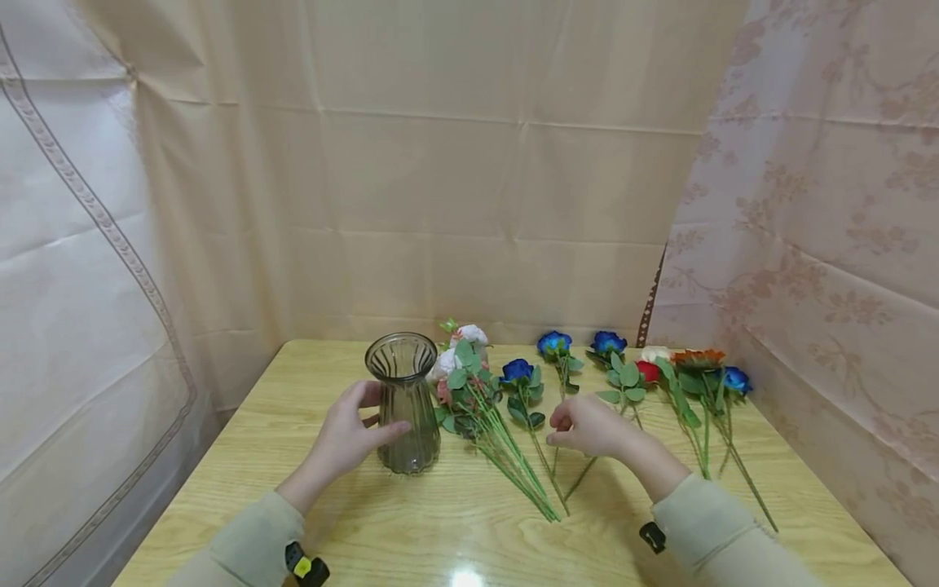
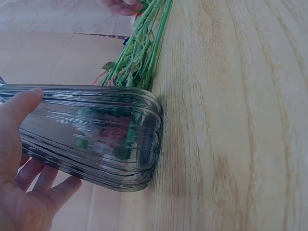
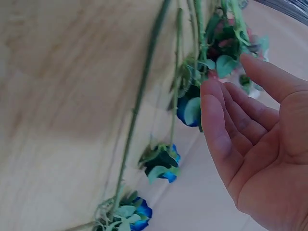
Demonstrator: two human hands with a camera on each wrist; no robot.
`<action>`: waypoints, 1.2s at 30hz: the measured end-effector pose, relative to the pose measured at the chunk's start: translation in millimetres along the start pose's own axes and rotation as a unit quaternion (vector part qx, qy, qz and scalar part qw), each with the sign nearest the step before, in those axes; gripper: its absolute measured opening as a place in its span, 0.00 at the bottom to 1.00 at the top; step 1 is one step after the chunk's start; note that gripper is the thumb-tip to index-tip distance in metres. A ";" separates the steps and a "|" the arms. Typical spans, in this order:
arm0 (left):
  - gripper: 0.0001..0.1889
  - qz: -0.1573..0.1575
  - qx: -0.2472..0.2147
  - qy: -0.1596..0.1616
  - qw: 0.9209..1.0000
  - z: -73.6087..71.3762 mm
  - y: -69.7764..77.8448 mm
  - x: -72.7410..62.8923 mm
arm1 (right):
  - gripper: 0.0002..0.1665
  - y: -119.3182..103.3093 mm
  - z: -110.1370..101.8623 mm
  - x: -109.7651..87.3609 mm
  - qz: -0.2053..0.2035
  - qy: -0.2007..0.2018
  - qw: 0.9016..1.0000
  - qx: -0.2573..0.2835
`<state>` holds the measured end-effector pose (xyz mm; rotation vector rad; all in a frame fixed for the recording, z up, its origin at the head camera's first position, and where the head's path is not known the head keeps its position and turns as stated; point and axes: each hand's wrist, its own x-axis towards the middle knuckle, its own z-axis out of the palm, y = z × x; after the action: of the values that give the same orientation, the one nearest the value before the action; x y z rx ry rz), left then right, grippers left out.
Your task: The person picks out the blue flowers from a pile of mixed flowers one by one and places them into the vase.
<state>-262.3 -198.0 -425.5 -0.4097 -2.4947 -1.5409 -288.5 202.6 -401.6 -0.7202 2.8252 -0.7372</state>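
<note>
A smoky ribbed glass vase [image 1: 409,420] stands upright left of the table's middle, its flared mouth upward. My left hand [image 1: 346,436] holds it from the left, the thumb across the front and the fingers behind. In the left wrist view, the vase [image 2: 91,130] lies between thumb and fingers. My right hand [image 1: 596,426] hovers over the flower stems with loosely bent fingers. The right wrist view shows that hand [image 3: 260,139] holding nothing. Nearest to it are a blue rose [image 1: 517,371] with a long stem and another blue rose [image 1: 554,343] farther back.
White and pink flowers [image 1: 445,364] with bundled green stems lie just right of the vase. Farther right are a third blue rose [image 1: 608,342], a red flower [image 1: 649,372], an orange flower [image 1: 699,359] and one more blue rose [image 1: 736,380]. Cloth curtains [image 1: 469,179] surround the wooden table [image 1: 455,538].
</note>
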 end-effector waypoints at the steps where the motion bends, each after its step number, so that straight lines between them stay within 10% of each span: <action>1: 0.36 -0.001 -0.001 0.001 1.000 -0.1 0.1 0.0 | 0.15 0.2 2.7 -0.4 0.002 -0.004 1.000 0.006; 36: 0.36 0.002 -0.003 0.003 1.000 0.7 -2.7 0.6 | 0.14 1.5 42.5 -0.5 0.014 -0.062 0.998 0.026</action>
<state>-263.7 -198.4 -427.9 -0.4116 -2.4838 -1.5461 -278.3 185.9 -439.3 -0.6904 2.6890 -0.7333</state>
